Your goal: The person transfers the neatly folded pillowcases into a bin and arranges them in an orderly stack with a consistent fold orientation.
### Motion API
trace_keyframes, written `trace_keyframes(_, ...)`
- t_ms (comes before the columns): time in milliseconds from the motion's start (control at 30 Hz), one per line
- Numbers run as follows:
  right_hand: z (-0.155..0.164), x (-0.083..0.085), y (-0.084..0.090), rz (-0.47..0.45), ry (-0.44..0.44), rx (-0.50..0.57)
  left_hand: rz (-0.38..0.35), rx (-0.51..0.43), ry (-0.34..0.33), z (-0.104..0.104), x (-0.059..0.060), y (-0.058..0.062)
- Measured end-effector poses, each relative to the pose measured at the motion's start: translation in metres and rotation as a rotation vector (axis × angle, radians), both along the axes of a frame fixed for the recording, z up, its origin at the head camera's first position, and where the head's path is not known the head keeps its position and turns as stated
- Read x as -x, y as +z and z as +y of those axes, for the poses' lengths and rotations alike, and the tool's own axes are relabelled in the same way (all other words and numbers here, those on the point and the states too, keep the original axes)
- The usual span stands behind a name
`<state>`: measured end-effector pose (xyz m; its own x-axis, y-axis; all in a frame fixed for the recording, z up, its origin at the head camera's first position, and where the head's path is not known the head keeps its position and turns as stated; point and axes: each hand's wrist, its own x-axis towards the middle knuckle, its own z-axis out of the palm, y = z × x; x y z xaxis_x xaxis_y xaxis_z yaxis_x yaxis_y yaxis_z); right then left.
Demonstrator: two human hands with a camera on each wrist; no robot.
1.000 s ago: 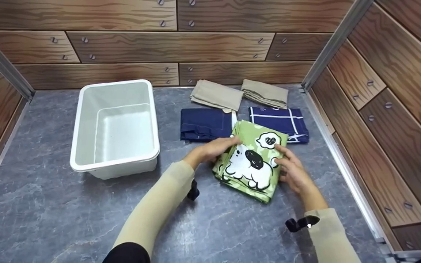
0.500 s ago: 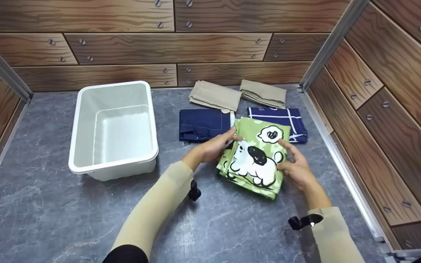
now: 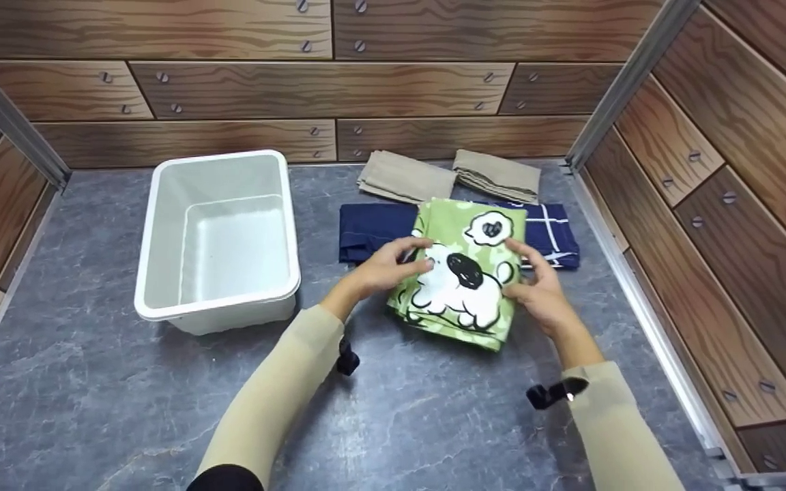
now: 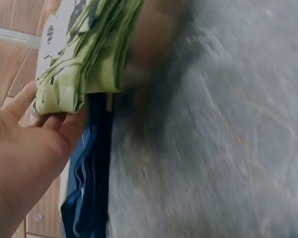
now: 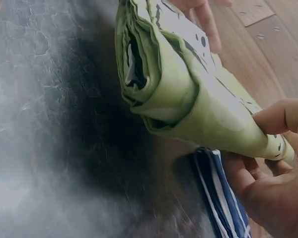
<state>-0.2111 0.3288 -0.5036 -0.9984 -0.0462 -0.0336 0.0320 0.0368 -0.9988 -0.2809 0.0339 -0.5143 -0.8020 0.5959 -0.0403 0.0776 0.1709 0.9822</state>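
Both hands hold a folded green cloth [image 3: 461, 273] printed with a white cartoon dog and a thought bubble. My left hand [image 3: 387, 264] grips its left edge, thumb on top and fingers beneath, as the left wrist view shows on the cloth's layered side [image 4: 72, 84]. On the opposite edge my right hand [image 3: 542, 290] pinches the cloth between thumb and fingers. In the right wrist view the rolled, layered end [image 5: 159, 79] hangs over the grey floor with a shadow below. It overlaps a folded navy cloth [image 3: 372, 228] and a navy cloth with white lines [image 3: 557, 235].
To the left stands a white plastic bin [image 3: 229, 256] with nothing in it. Two folded beige cloths [image 3: 406, 177] lie at the back, near the wood-patterned wall [image 3: 243, 88]. A metal rail [image 3: 652, 327] runs along the right side.
Over the last second the green cloth, held by both hands, first shifts slightly right, then moves left and farther back, covering more of the navy cloths.
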Motion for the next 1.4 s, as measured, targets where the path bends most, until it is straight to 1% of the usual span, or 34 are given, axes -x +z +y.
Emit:
trace_keyframes(67,-0.007,0.011,-0.003,0.008,0.007,-0.03,0.1,0.049,0.037,-0.007,0.002,-0.004)
trace_keyframes(133,-0.014,0.021,-0.007,0.015,0.023,-0.051,0.17,0.091,0.064,-0.013,0.004,-0.008)
trace_keyframes(200,-0.021,0.029,-0.01,0.012,0.038,-0.059,0.214,0.132,0.085,-0.019,0.005,-0.011)
trace_keyframes(267,-0.025,0.037,-0.013,-0.005,0.05,-0.056,0.228,0.16,0.097,-0.023,0.006,-0.013)
trace_keyframes(333,-0.029,0.043,-0.015,-0.027,0.051,-0.056,0.193,0.165,0.105,-0.026,0.007,-0.014)
trace_keyframes(400,-0.032,0.048,-0.017,-0.048,0.045,-0.056,0.144,0.148,0.118,-0.029,0.008,-0.016)
trace_keyframes(500,-0.032,0.049,-0.02,-0.076,0.023,-0.06,0.056,0.085,0.15,-0.029,0.008,-0.02)
trace_keyframes(600,-0.028,0.048,-0.022,-0.11,0.025,-0.068,0.003,0.034,0.18,-0.027,0.009,-0.021)
trace_keyframes(700,-0.023,0.045,-0.022,-0.16,0.045,-0.067,0.005,0.036,0.182,-0.026,0.011,-0.022)
trace_keyframes(833,-0.016,0.04,-0.02,-0.213,0.073,-0.072,0.062,0.089,0.158,-0.024,0.013,-0.023)
trace_keyframes(967,-0.016,0.039,-0.02,-0.234,0.11,-0.087,0.1,0.124,0.149,-0.025,0.014,-0.023)
trace_keyframes(1100,-0.019,0.041,-0.023,-0.21,0.125,-0.081,0.087,0.129,0.17,-0.025,0.015,-0.023)
trace_keyframes(1267,-0.022,0.044,-0.027,-0.187,0.088,-0.009,0.071,0.132,0.189,-0.022,0.015,-0.02)
trace_keyframes(1333,-0.022,0.045,-0.027,-0.193,0.06,0.012,0.048,0.118,0.191,-0.021,0.015,-0.019)
trace_keyframes(1400,-0.022,0.046,-0.024,-0.212,0.036,0.031,0.003,0.086,0.187,-0.021,0.016,-0.017)
